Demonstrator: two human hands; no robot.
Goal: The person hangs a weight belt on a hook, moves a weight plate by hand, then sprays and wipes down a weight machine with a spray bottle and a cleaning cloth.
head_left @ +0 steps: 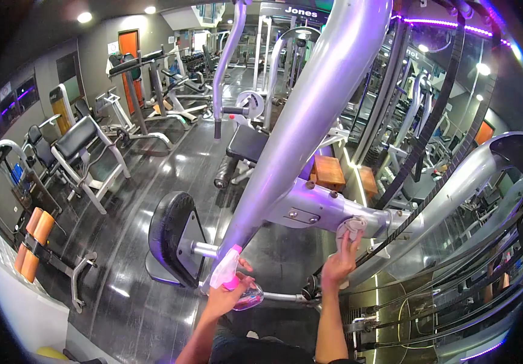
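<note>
Right hand (339, 262) is up on the silver frame (310, 121), at the joint where the slanted tube meets the lower cross arm. Its fingers (345, 244) are mostly straight and pin a small grey cloth (353, 227) flat on the metal; no free gap shows, so they hold the cloth by pressing more than by curling. The cloth is bunched, soft and matte, touching the frame and sitting just above the fingertips. Left hand (226, 298) is lower and to the left of the frame's foot, wrapped tight round a spray bottle (232, 280), with one finger hooked near the trigger. The bottle has a clear, rounded plastic body and a white head with a pink trigger. Its long axis is tilted and its nozzle points up-left, away from the cloth. The cloth lies up and to the right of the bottle and well apart from it, so the right hand is the nearer one to the joint. The frame is a smooth, glossy round tube with bolts at the joint plate. A black padded seat back (167, 233) stands upright left of the frame, just beside the bottle. A dark ribbed belt (437, 121) runs right of the frame.
</note>
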